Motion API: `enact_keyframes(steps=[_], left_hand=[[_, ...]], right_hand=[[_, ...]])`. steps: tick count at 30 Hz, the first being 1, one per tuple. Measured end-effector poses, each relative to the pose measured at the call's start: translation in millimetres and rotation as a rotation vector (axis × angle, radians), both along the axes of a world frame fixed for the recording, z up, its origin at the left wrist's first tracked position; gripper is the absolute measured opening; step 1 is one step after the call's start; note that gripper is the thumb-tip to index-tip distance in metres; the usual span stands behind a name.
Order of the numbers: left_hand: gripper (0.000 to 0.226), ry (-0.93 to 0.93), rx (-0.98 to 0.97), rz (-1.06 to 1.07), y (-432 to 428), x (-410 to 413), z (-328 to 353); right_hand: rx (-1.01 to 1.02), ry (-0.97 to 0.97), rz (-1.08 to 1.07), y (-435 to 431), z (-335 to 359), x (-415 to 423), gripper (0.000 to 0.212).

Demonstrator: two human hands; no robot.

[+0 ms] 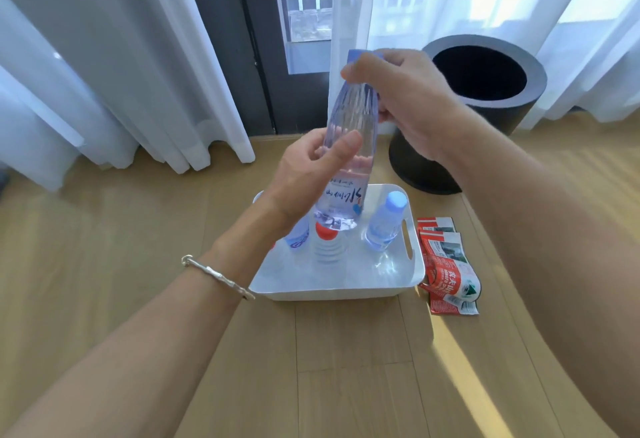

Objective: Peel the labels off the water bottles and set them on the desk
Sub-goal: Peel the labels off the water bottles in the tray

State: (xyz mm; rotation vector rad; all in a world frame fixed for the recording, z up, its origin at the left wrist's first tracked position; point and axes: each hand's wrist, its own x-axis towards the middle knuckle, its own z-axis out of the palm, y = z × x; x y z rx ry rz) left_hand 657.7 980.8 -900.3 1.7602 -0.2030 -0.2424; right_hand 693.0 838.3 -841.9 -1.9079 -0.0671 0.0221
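both hands hold one water bottle (349,115) raised above the white tray (346,280), cap end tilted up and away. the left hand (304,174), with a silver bracelet (214,273) at the wrist, wraps the middle of the bottle with its thumb laid across the front. that looks like a steadying grip that leaves the lower part bare. the right hand (405,98) curls round the neck just under the blue cap, probably to stop the bottle turning. its label (343,195), a pale band with dark script, sits low on the body below the left thumb and is not yet peeled. i judge the next move to be finding its seam or edge with a fingertip. in the tray stand a red-capped bottle (327,240), a blue-capped bottle (386,223) to its right and another bottle (298,237) half hidden behind the left wrist. red labels (450,264) already off lie in a loose pile on the wooden desk (346,351) just beside the tray's right handle, so peeled ones seem to be gathered there, within easy reach. a black bin (535,74) stands behind, against white curtains.
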Motion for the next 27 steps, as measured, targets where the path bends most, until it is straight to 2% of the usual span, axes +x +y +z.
enact_keyframes(steps=[4,8,10,13,16,20,21,24,27], left_hand=[[0.041,0.109,-0.051,0.18,5,0,0],[0.072,0.251,-0.149,0.302,16,5,10],[0.078,0.282,-0.201,0.34,21,9,14],[0.071,0.316,-0.208,0.346,30,12,17],[0.059,0.326,-0.173,0.295,40,11,17],[0.074,0.278,-0.139,0.272,40,6,14],[0.071,0.277,-0.155,0.274,38,5,14],[0.06,0.291,-0.225,0.268,37,6,12],[0.067,0.295,-0.235,0.25,40,8,13]], right_hand=[[0.057,0.05,-0.001,13,-20,3,0.034],[0.148,0.134,0.078,35,-45,-9,0.054],[0.224,0.161,0.087,48,-51,-16,0.057],[0.295,0.219,0.101,57,-54,-18,0.062],[0.385,0.294,0.078,55,-57,-13,0.053],[0.541,0.415,0.09,50,-65,-13,0.052],[0.561,0.439,0.09,50,-67,-13,0.052],[0.578,0.437,0.123,52,-72,-14,0.055],[0.513,0.393,0.169,55,-72,-14,0.052]])
